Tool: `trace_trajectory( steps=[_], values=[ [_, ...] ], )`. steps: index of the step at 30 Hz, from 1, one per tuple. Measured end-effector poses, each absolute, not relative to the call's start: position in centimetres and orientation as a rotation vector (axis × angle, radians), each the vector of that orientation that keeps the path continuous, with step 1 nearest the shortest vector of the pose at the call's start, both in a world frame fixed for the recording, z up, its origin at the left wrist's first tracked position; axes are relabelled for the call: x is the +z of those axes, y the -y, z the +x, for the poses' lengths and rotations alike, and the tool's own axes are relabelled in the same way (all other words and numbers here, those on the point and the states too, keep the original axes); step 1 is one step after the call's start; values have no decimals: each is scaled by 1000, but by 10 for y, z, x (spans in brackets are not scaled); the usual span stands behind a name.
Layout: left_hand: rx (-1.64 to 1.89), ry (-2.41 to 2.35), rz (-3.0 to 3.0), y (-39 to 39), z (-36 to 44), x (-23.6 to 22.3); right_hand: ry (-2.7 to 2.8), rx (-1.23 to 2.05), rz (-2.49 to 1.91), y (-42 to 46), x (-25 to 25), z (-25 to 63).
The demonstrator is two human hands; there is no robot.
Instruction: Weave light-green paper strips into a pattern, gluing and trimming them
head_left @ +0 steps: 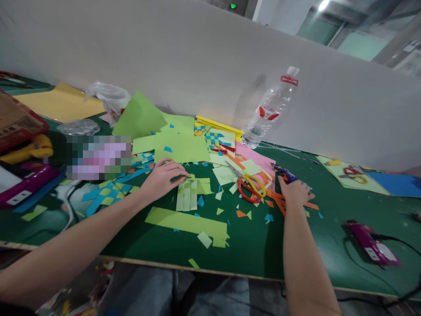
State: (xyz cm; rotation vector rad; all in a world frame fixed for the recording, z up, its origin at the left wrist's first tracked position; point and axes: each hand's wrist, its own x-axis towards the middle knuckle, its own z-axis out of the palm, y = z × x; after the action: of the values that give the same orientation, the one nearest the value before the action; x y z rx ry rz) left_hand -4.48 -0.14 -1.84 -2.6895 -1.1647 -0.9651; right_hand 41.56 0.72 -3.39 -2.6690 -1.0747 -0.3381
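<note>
My left hand (166, 179) pinches the top edge of a small pale-green woven paper piece (187, 197), made of upright strips crossed by a green one. Farther right, my right hand (296, 192) has its thumb and bent fingers around a dark purple-blue tool (285, 173) of a kind I cannot make out, resting among orange paper strips (280, 204). Between the hands lie scissors (251, 186) with red and yellow handles, blades pointing away to the left. A long green paper strip (187, 222) is flat near the table's front edge.
A plastic bottle (268, 112) leans against the grey partition (197, 66). Green sheets (182, 147), a blue-green woven piece (110, 193) and scraps cover the green table. A purple corded device (373, 243) sits at right, another purple device (31, 182) at left.
</note>
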Motion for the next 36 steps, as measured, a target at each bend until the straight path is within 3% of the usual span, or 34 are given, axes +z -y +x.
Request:
trace_trajectory(
  steps=[10, 18, 36],
  values=[
    [-985, 1171, -2668, 3, -45, -17, 1069, -356, -2660, -10, -38, 418],
    [-990, 1164, -2676, 2, -46, -15, 1105, -672, -2366, -6, -21, 407],
    [-997, 1150, -2666, -2, -47, -20, 2089, -884, -1553, 15, 5, 278]
  ],
)
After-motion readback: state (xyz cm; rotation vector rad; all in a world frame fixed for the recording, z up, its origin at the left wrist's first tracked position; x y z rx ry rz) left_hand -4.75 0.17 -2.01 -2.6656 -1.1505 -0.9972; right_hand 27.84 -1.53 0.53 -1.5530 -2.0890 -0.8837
